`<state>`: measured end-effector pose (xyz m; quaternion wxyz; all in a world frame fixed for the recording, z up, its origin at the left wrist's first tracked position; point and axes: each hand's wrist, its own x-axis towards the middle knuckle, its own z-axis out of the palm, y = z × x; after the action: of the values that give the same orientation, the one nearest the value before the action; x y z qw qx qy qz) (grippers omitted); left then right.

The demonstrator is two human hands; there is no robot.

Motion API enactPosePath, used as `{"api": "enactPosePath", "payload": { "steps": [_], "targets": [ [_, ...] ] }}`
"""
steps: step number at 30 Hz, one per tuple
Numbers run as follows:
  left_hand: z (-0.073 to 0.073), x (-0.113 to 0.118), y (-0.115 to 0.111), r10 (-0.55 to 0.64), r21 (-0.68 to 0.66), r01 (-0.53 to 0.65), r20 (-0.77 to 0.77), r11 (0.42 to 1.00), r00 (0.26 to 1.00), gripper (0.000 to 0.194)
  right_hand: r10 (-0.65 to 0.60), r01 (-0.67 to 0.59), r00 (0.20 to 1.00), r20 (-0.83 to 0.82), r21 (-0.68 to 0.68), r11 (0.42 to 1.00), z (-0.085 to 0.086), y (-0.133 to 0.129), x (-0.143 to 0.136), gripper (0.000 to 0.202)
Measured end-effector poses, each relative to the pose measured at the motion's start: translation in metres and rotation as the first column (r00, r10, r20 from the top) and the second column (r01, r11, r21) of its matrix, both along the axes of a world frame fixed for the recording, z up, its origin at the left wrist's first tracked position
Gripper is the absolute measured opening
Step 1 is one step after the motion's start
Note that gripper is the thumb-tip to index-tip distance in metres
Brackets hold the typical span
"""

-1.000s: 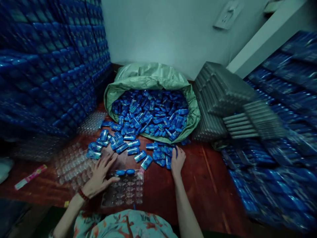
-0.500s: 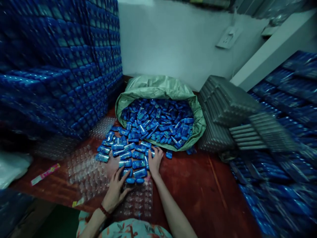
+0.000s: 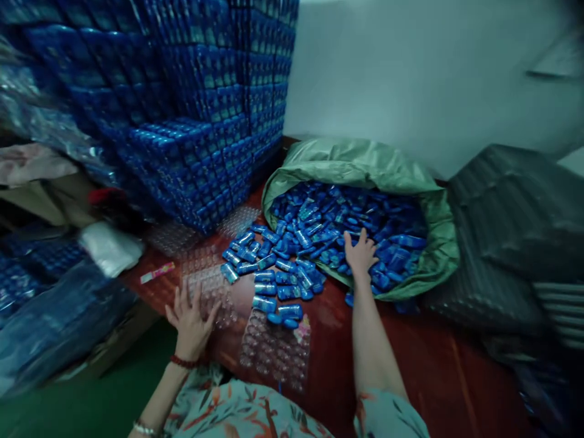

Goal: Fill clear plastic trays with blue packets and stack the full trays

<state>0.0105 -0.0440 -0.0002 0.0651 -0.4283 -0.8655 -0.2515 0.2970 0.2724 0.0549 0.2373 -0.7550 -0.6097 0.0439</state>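
Observation:
My right hand reaches over the lip of a green woven sack, fingers spread, at the small blue bottle-shaped packs heaped inside. I cannot tell whether its fingertips touch them. My left hand is spread with nothing held, over or on a clear moulded plastic sheet on the left. Between my hands, more blue packs lie loose on the red-brown table. Another clear moulded sheet lies in front of me, with a few packs at its far edge.
Shrink-wrapped blocks of blue packs are stacked high at the left. Grey ribbed stacks stand right of the sack. A pink and white strip and a white plastic bag lie at the left. A pale wall is behind.
My right hand has left the loose packs and moved forward right to the sack. My left hand has moved left, off the packs. The view has turned left.

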Motion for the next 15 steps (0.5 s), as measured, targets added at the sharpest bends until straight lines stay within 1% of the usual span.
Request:
{"api": "enactPosePath", "payload": {
  "steps": [1, 3, 5, 7, 9, 11, 13, 15],
  "targets": [
    [-0.004, -0.006, -0.003, 0.071, -0.033, -0.070, 0.044, 0.997, 0.997, 0.067, 0.031, -0.032, 0.999, -0.015, -0.045, 0.998, 0.001, 0.003, 0.000, 0.069],
    [-0.015, -0.013, -0.007, 0.143, -0.098, -0.131, 0.131, 0.987, 0.981, 0.075, 0.079, -0.082, 0.996, -0.044, -0.069, 0.994, -0.001, 0.001, -0.005, 0.075],
    [-0.024, -0.014, -0.005, 0.143, -0.097, -0.127, 0.184, 0.987, 0.972, 0.078, 0.118, -0.119, 0.992, -0.039, -0.028, 0.993, -0.004, -0.008, -0.014, 0.075],
    [-0.030, -0.013, -0.001, 0.102, -0.041, -0.096, 0.185, 0.995, 0.977, 0.075, 0.163, -0.163, 0.987, 0.003, 0.031, 0.986, -0.010, -0.021, -0.026, 0.071],
    [-0.032, -0.014, 0.005, 0.066, 0.019, -0.069, 0.159, 0.997, 0.985, 0.072, 0.233, -0.238, 0.970, 0.065, 0.080, 0.968, -0.018, -0.035, -0.041, 0.065],
    [-0.030, -0.019, 0.010, 0.072, 0.049, -0.080, 0.134, 0.996, 0.988, 0.072, 0.324, -0.339, 0.937, 0.132, 0.112, 0.934, -0.026, -0.048, -0.058, 0.061],
    [-0.027, -0.028, 0.013, 0.097, 0.053, -0.104, 0.122, 0.993, 0.988, 0.074, 0.398, -0.427, 0.896, 0.195, 0.131, 0.895, -0.034, -0.058, -0.076, 0.057],
    [-0.024, -0.041, 0.014, 0.104, 0.057, -0.112, 0.126, 0.992, 0.987, 0.074, 0.447, -0.487, 0.862, 0.241, 0.140, 0.862, -0.039, -0.066, -0.092, 0.053]
  ]
}}
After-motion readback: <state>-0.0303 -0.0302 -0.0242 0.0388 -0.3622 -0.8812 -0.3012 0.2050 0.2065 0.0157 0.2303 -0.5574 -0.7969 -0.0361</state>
